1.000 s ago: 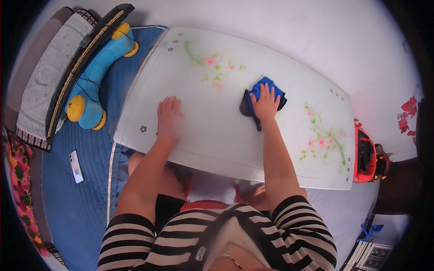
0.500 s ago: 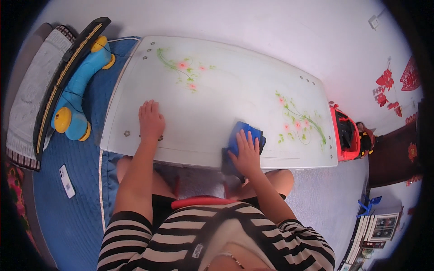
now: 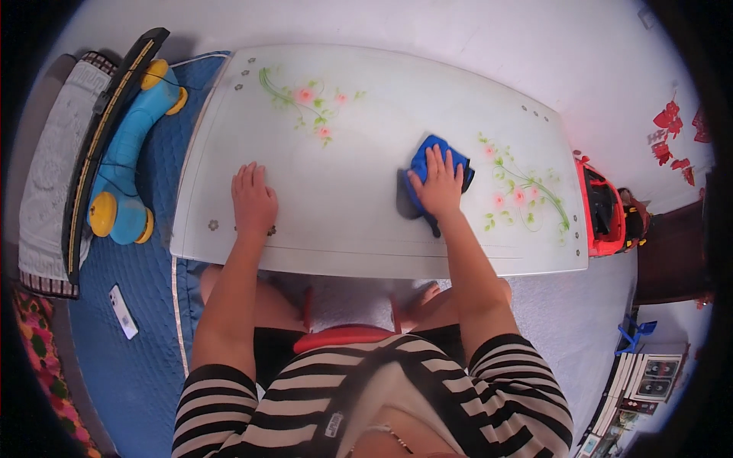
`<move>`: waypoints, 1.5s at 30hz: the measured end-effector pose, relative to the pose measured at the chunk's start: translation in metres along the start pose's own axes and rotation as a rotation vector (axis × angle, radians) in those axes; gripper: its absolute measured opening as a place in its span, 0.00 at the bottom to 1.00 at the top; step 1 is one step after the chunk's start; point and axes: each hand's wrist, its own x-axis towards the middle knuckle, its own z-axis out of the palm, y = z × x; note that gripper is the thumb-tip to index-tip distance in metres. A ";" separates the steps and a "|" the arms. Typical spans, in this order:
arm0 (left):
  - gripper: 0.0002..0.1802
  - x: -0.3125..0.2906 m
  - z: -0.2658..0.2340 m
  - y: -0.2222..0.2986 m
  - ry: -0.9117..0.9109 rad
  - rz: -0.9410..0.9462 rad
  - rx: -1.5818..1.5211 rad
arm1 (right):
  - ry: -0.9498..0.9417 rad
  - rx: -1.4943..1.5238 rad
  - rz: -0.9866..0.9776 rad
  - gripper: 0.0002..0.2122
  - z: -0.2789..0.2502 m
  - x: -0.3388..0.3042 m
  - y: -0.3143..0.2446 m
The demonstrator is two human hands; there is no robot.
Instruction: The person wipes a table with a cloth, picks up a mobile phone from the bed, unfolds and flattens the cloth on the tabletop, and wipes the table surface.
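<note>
A blue cloth (image 3: 419, 162) lies bunched on the white glass tabletop (image 3: 343, 206), right of its middle. My right hand (image 3: 440, 185) presses flat on top of the cloth with fingers spread, hiding part of it. Dark folds or shadow show at the cloth's left and lower edge. On the left side of the table, my left hand (image 3: 254, 200) rests palm down on the bare glass, fingers stretched out, with nothing in it. Pink flowers with green stems decorate the glass at far left and at right.
Left of the table, a blue quilted cover (image 3: 114, 382) bears a phone (image 3: 123, 311), a blue and yellow toy (image 3: 126, 145) and a long black bar (image 3: 111, 137). At the table's right end stands a red toy car (image 3: 603, 210). A wall rises behind.
My right hand and the blue cloth have moved away from the table's near edge and slightly right. My left hand stays in place on the glass. The view has shifted slightly.
</note>
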 end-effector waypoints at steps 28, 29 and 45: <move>0.23 0.000 0.003 0.004 0.062 -0.012 -0.003 | -0.245 0.143 -0.268 0.37 -0.066 -0.105 -0.074; 0.23 0.000 0.003 0.005 0.069 -0.014 -0.008 | -0.240 0.136 -0.269 0.37 -0.068 -0.112 -0.075; 0.25 -0.002 -0.011 0.008 -0.091 -0.051 -0.065 | -0.016 0.063 -0.242 0.36 -0.004 0.021 -0.102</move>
